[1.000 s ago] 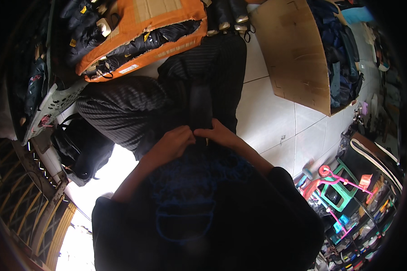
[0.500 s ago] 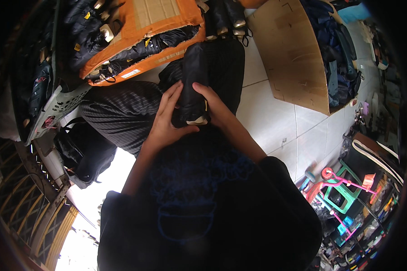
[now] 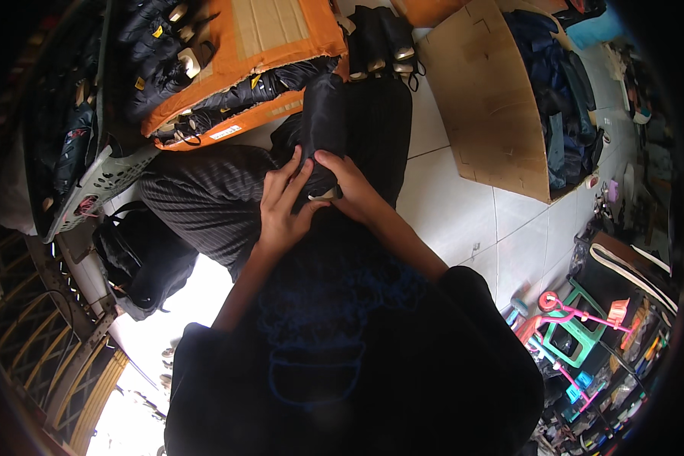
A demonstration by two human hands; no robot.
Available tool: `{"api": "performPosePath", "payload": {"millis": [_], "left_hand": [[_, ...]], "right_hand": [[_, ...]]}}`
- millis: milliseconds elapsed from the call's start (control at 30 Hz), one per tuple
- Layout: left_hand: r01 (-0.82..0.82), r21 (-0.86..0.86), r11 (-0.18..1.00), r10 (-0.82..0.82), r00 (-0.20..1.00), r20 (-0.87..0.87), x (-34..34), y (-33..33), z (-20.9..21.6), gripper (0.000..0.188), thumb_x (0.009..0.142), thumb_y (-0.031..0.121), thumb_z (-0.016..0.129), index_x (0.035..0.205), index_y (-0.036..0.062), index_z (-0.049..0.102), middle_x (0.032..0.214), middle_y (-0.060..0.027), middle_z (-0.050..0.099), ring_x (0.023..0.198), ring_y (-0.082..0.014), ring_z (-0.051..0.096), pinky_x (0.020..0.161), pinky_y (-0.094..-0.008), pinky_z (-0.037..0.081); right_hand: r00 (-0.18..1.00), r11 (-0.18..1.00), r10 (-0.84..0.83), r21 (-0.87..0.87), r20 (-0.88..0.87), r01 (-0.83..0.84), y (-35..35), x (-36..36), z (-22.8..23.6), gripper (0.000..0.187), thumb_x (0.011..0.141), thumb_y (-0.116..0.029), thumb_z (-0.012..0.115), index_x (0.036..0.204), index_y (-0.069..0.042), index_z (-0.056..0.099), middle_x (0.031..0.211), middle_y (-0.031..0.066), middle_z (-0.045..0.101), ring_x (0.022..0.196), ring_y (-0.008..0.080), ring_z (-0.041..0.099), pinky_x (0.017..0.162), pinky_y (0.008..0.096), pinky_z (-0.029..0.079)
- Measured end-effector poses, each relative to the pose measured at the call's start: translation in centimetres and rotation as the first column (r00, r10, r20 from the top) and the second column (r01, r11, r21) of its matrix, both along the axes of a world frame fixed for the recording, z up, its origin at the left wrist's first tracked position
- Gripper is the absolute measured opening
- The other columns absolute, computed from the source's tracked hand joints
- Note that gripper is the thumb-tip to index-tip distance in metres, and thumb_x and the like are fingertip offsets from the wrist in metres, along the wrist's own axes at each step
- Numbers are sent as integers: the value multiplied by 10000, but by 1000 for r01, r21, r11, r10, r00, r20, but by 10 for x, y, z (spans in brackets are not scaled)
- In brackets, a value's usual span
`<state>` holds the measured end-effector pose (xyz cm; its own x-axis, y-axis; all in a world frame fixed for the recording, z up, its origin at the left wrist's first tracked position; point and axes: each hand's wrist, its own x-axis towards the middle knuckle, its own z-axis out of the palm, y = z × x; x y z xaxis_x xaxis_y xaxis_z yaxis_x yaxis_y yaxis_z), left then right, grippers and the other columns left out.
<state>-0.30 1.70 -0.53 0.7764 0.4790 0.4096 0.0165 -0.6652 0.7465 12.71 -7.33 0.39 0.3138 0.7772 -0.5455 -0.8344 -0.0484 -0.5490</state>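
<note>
- Black and long, the roll (image 3: 324, 121) was over the person's legs (image 3: 201, 175), between both hands.
- The left hand's (image 3: 283, 216) grip pinched its left side, thumb by the pale end (image 3: 325, 194).
- The right hand's (image 3: 351, 190) grip pinched its right side.
- Past it, to the left, sat an orange box (image 3: 220, 76) with black rolls (image 3: 300, 74).
- To the right, a brown box (image 3: 482, 106) held blue things (image 3: 558, 83).

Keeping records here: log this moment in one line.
left hand: on black bundle; right hand: holding same bundle; pale end: toward person; beyond: orange carton
</note>
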Motion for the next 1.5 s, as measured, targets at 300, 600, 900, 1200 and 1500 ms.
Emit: {"api": "performPosePath", "payload": {"millis": [300,600,900,1200,1500], "left_hand": [[-102,31,994,99,992,77,-5,-4,-18,671,658,186,859,1255,-19,629,1330,-210,598,1080,-326,593,906,-394,469],[134,-676,725,-102,991,87,27,18,-5,569,936,324,652,1368,-9,487,1411,-141,473,1259,-284,488,1051,-408,396],[163,-979,123,-34,987,160,119,32,12,593,1023,474,479,1376,-3,476,1268,-117,581,1192,-206,544,1037,-318,392],[16,-952,305,-290,954,-77,143,41,1,657,986,542,483,1445,75,436,1448,-102,467,1304,-254,447,1025,-448,397],[-60,-954,294,-280,949,-146,107,37,-25,600,990,482,496,1371,19,486,1307,-155,576,1189,-250,550,971,-423,446]], "right_hand": [[981,995,61,-89,183,-45,5,-6,-19,441,934,-256,667,1257,12,531,1107,81,630,994,143,620,843,278,509],[891,958,-277,174,360,228,11,21,-19,502,1072,-331,367,1478,-40,319,1300,101,541,1194,190,544,1042,323,420],[448,968,-151,41,881,246,-4,28,-9,660,880,-80,697,1456,-23,379,1368,151,429,1184,221,521,953,333,488],[559,828,-471,123,682,547,11,111,-43,456,899,-159,709,1234,-6,441,1095,138,562,830,133,598,637,252,523],[21,747,-288,210,957,631,79,165,-122,402,899,-96,663,1218,22,448,1123,211,517,1097,370,530,940,427,441]]}}
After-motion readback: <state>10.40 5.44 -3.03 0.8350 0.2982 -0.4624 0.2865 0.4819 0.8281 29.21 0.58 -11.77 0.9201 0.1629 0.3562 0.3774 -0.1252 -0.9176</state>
